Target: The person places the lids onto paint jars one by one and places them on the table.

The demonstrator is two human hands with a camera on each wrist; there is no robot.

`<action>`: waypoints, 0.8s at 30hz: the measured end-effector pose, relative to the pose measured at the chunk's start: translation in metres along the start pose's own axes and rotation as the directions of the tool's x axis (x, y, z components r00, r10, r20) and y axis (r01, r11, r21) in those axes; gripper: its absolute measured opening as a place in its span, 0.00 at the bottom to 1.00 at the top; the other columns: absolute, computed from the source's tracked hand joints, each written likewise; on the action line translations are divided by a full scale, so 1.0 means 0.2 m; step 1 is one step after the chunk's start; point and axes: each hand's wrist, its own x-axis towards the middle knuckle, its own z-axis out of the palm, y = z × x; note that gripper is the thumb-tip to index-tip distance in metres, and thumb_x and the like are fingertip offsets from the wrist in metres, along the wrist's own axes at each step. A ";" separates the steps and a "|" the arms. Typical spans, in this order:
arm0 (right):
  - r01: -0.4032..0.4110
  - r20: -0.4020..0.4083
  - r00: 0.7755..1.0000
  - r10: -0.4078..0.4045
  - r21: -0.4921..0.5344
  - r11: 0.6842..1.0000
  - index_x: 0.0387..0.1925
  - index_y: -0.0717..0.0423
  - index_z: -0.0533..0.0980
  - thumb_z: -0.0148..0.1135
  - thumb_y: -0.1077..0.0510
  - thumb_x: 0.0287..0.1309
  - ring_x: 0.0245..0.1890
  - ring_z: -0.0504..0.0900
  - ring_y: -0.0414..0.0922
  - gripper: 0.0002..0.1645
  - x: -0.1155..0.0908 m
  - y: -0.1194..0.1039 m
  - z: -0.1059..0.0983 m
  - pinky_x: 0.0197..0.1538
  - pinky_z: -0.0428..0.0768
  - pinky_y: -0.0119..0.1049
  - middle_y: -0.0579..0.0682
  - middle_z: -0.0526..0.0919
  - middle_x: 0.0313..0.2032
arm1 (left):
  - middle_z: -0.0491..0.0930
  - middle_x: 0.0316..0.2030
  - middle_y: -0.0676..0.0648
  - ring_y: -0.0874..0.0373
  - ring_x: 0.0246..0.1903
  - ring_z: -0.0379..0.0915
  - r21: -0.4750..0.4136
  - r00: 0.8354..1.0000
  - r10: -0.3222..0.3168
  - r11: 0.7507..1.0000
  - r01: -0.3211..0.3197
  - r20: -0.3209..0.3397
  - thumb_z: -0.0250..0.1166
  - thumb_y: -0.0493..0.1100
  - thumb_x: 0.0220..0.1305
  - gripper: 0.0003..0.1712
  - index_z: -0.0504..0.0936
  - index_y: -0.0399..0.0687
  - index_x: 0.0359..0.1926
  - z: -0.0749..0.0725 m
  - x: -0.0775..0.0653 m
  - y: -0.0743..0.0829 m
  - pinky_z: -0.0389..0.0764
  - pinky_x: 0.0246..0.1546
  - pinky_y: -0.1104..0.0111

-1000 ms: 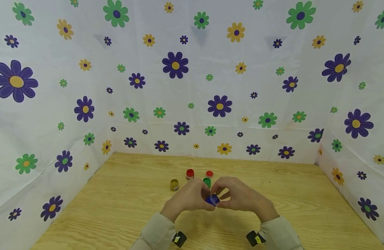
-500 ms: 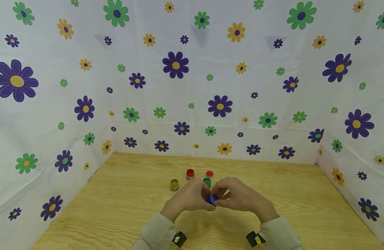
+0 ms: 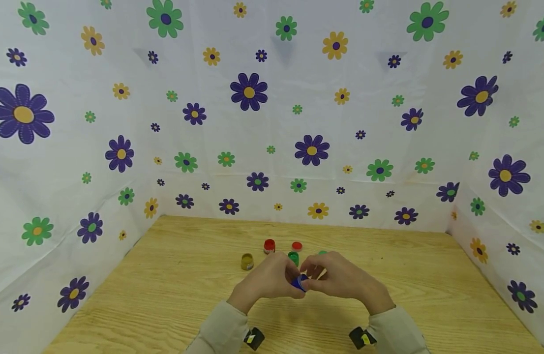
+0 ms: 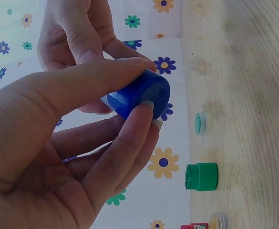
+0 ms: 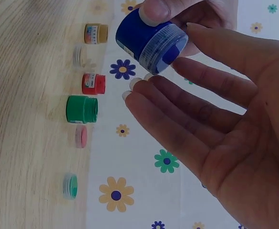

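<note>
My left hand (image 3: 272, 279) grips a small blue paint jar (image 5: 137, 34) above the table, thumb on one side and fingers on the other. The jar is tipped sideways, its base showing in the left wrist view and its clear ridged lid (image 5: 160, 47) facing my right hand (image 3: 343, 276). The lid sits on the jar's mouth, with blue paint visible through it. My right thumb and index finger are at opposite edges of the lid. The other right fingers reach out below it, apart from the jar in the right wrist view.
Uncapped red (image 3: 269, 246), ochre (image 3: 247, 262) and green (image 3: 293, 258) paint jars stand on the wooden table (image 3: 166, 295) beyond my hands. A red lid (image 3: 296, 245), a green lid (image 5: 71, 186) and a clear lid (image 5: 78, 56) lie near them. Flower-printed sheeting (image 3: 276, 128) encloses the table.
My right thumb and fingers have shifted slightly left across the lid, covering more of it. The left hand and jar stay in place.
</note>
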 end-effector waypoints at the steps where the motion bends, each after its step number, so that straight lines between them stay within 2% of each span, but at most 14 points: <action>1: 0.001 -0.002 1.000 -0.001 0.004 1.000 0.51 0.57 0.82 0.69 0.56 0.66 0.43 0.87 0.42 0.14 0.00 0.00 0.00 0.45 0.88 0.33 0.52 0.88 0.45 | 0.89 0.26 0.50 0.67 0.23 0.81 0.001 1.000 -0.003 1.000 0.003 -0.001 0.80 0.37 0.51 0.07 0.91 0.42 0.32 0.00 0.00 0.00 0.82 0.29 0.75; 5: 0.017 -0.002 1.000 -0.017 0.039 0.999 0.51 0.56 0.81 0.72 0.63 0.62 0.50 0.86 0.50 0.16 0.00 0.00 -0.01 0.50 0.88 0.38 0.53 0.85 0.50 | 0.89 0.26 0.50 0.67 0.24 0.82 0.003 1.000 -0.010 1.000 0.010 -0.007 0.81 0.37 0.50 0.09 0.91 0.41 0.33 0.00 0.00 0.00 0.82 0.30 0.76; 11: 0.080 0.015 0.997 -0.081 0.073 0.994 0.46 0.56 0.82 0.72 0.71 0.57 0.52 0.84 0.50 0.16 0.00 0.00 0.01 0.53 0.87 0.40 0.53 0.82 0.47 | 0.89 0.27 0.50 0.67 0.24 0.82 -0.012 1.000 0.000 1.000 0.000 -0.009 0.80 0.36 0.49 0.09 0.91 0.42 0.34 0.00 0.00 -0.01 0.82 0.30 0.75; 15: 0.090 0.021 0.996 -0.092 0.081 0.993 0.46 0.56 0.82 0.71 0.71 0.58 0.52 0.84 0.49 0.15 0.00 0.00 0.01 0.54 0.87 0.40 0.53 0.82 0.46 | 0.89 0.26 0.51 0.67 0.24 0.81 -0.007 1.000 0.001 1.000 -0.001 -0.010 0.80 0.36 0.49 0.09 0.91 0.42 0.33 0.00 0.00 -0.01 0.82 0.30 0.75; 24: 0.069 0.015 0.997 -0.070 0.064 0.996 0.48 0.59 0.83 0.70 0.67 0.61 0.48 0.88 0.49 0.13 0.00 0.00 0.01 0.47 0.88 0.32 0.54 0.85 0.47 | 0.89 0.25 0.51 0.67 0.23 0.81 -0.008 1.000 0.007 1.000 -0.007 -0.012 0.81 0.36 0.49 0.09 0.91 0.42 0.33 0.00 0.00 -0.01 0.82 0.29 0.76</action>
